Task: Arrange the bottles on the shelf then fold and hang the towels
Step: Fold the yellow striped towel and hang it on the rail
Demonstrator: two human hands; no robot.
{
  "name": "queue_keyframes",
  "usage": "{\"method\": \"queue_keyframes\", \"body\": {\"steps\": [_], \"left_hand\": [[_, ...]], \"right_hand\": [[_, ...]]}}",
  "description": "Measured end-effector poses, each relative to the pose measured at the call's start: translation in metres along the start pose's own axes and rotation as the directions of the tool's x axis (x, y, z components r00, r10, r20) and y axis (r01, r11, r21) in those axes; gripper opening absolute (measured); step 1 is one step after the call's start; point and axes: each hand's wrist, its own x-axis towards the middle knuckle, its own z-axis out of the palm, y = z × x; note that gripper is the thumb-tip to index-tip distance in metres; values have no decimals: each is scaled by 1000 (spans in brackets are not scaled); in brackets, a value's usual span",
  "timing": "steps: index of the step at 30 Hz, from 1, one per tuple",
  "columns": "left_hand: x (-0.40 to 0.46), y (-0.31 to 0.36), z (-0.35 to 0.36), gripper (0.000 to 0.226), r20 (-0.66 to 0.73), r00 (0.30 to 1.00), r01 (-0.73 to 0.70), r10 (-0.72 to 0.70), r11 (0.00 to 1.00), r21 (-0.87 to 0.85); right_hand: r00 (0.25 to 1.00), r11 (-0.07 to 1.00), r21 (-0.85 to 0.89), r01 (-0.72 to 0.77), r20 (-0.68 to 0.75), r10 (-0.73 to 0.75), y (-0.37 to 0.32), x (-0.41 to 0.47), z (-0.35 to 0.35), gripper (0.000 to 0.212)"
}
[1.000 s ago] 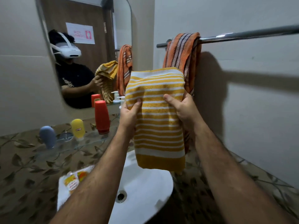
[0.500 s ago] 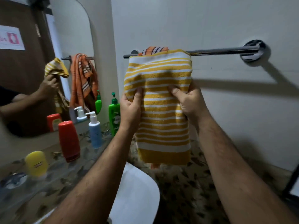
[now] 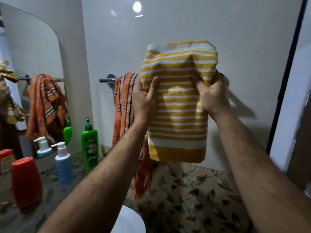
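left hand (image 3: 144, 98) + right hand (image 3: 212, 96) gripping folded yellow striped towel (image 3: 178, 115) | raised before towel rail (image 3: 107, 80) | orange striped towel (image 3: 124, 105) draped on rail

- Yellow striped towel (image 3: 178, 105) — looped terry cloth, matt and nubbly.
- Orange towel (image 3: 125, 105) — thinner woven cloth, ribbed, frayed at the lower fringe.
- Towel rail (image 3: 106, 80) — polished metal, mirror-bright.
- Wall (image 3: 185, 22) — smooth, glossy, throwing back a lamp's glare.
- Green bottle (image 3: 90, 145), red bottle (image 3: 27, 184) — smooth plastic, slight sheen.
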Motion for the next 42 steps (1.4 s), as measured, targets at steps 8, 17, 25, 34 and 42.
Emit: {"method": "queue_keyframes", "body": {"steps": [8,17,25,34,42], "left_hand": [[70,-16,56,28,44,997,-66,65,997,37],[104,-44,78,58,77,997,-37,1,882,470],[120,-38,71,70,108,994,-58,-15,767,639],[127,-38,77,20,356,901,-429,248,391,814],[125,-38,69,56,552,802,-387,-227,505,771]], "right_hand": [[988,974,-187,126,-61,-139,10,78,-19,13],[999,649,-761,-3,-33,-35,30,111,-11,58],[832,292,-930,222,25,-554,48,113,7,30],[939,151,-959,240,190,-285,39,120,5,22],[965,150,-968,201,222,143,26,116,12,57]]}}
